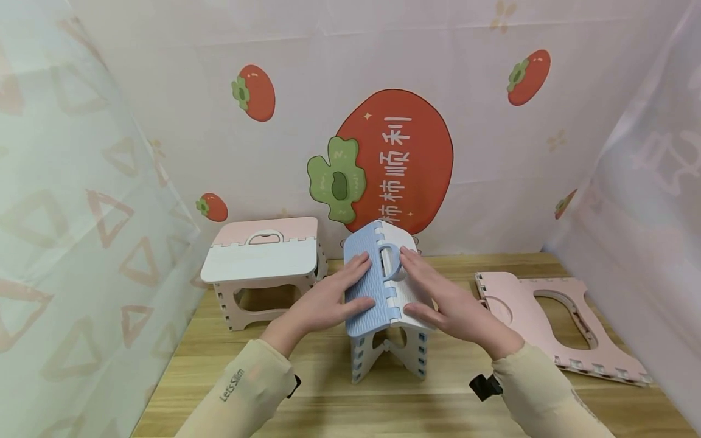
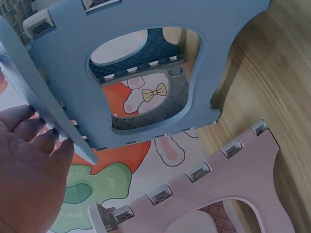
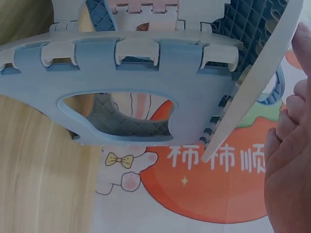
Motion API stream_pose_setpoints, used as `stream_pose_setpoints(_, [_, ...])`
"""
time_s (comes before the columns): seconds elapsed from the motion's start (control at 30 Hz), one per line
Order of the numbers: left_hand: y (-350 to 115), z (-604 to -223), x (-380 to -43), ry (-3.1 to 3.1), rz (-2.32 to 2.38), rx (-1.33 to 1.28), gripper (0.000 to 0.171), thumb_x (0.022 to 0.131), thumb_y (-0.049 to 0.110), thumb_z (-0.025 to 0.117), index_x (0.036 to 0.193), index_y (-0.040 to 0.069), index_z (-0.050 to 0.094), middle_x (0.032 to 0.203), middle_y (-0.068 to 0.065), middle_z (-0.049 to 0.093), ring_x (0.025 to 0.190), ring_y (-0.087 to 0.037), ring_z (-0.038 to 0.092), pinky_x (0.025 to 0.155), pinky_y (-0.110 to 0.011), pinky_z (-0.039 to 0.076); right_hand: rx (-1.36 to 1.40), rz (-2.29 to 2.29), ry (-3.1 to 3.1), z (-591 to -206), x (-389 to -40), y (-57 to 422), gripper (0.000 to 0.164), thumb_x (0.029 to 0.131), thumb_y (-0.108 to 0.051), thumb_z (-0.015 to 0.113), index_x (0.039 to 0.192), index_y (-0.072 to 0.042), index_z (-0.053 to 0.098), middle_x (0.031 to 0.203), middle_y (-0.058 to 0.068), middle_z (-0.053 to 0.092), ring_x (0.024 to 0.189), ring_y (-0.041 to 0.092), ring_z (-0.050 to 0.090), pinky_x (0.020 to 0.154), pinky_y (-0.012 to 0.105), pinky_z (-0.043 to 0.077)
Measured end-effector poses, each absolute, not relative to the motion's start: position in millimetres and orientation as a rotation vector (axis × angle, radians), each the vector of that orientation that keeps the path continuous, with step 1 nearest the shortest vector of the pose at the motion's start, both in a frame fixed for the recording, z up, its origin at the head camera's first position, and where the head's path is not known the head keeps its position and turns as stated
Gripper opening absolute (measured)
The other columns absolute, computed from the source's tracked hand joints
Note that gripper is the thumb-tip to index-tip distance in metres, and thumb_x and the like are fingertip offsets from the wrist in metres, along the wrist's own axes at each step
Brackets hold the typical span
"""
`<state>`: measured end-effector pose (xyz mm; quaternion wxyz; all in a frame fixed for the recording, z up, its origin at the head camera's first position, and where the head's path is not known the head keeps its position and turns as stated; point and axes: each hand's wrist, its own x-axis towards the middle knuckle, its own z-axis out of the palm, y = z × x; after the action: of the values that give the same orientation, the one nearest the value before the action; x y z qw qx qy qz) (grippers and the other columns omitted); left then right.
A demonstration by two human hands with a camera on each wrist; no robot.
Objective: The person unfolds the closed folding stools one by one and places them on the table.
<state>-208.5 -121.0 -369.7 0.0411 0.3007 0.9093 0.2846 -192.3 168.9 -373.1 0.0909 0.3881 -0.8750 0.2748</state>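
A blue-and-white folding stool stands partly unfolded at the middle of the table, its two top halves sloping down from a raised middle hinge. My left hand rests with fairly straight fingers on the blue half. On the white half lies my right hand, fingers extended and pointing forward. A loop handle sits at the hinge between them. Seen from the left wrist, the fingertips touch the outer face of the tilted top panel. The legs below are spread apart.
At the left stands an unfolded pink-and-white stool. A pink folding stool lies folded flat at the right on the wooden table. Printed cloth encloses the back and both sides.
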Motion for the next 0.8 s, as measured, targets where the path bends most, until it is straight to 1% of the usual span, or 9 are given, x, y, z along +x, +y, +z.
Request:
stream_pose_setpoints(0.1, [-121,-372,-209,2.784,0.871,0.924,0.08,0.099,0.057,0.057,0.164,0.025,0.022,0.17,0.013,0.012,0.157,-0.013,0.014,0.124,-0.046,0.029,1.171,0.721,-2.626,-371,-193,165,0.08,0.102,-0.033,0.065,0.165,-0.013,0.02,0.172,0.001,0.013,0.158,0.022,0.016,0.124,0.032,0.024])
stream_pose_setpoints(0.17, [-121,-374,-209,2.789,0.875,0.927,0.08,0.1,0.057,0.057,0.164,0.025,0.022,0.17,0.013,0.012,0.157,-0.013,0.015,0.123,-0.047,0.029,1.172,0.666,-2.641,-371,-193,164,0.077,0.103,-0.035,0.062,0.164,-0.013,0.021,0.172,0.0,0.013,0.157,0.021,0.016,0.122,0.04,0.032])
stream_pose_setpoints(0.27, [-121,-378,-210,2.803,0.871,0.932,0.08,0.1,0.057,0.056,0.164,0.024,0.022,0.17,0.013,0.011,0.156,-0.014,0.015,0.123,-0.047,0.029,1.165,0.638,-2.659,-371,-192,163,0.075,0.104,-0.036,0.061,0.164,-0.013,0.022,0.172,-0.001,0.012,0.158,0.02,0.016,0.118,0.048,0.038])
stream_pose_setpoints(0.47, [-122,-383,-209,2.83,0.851,0.924,0.08,0.1,0.057,0.056,0.164,0.024,0.022,0.17,0.014,0.011,0.157,-0.014,0.013,0.124,-0.048,0.029,1.155,0.638,-2.67,-374,-192,163,0.075,0.103,-0.036,0.061,0.164,-0.014,0.023,0.172,-0.001,0.013,0.157,0.021,0.018,0.117,0.048,0.04])
stream_pose_setpoints(0.8, [-121,-384,-208,2.866,0.795,0.961,0.079,0.101,0.057,0.055,0.164,0.02,0.024,0.171,0.009,0.014,0.157,-0.016,0.014,0.124,-0.047,0.028,1.159,0.646,-2.651,-381,-192,164,0.074,0.103,-0.033,0.062,0.163,-0.012,0.026,0.172,0.002,0.017,0.156,0.02,0.022,0.114,0.046,0.043])
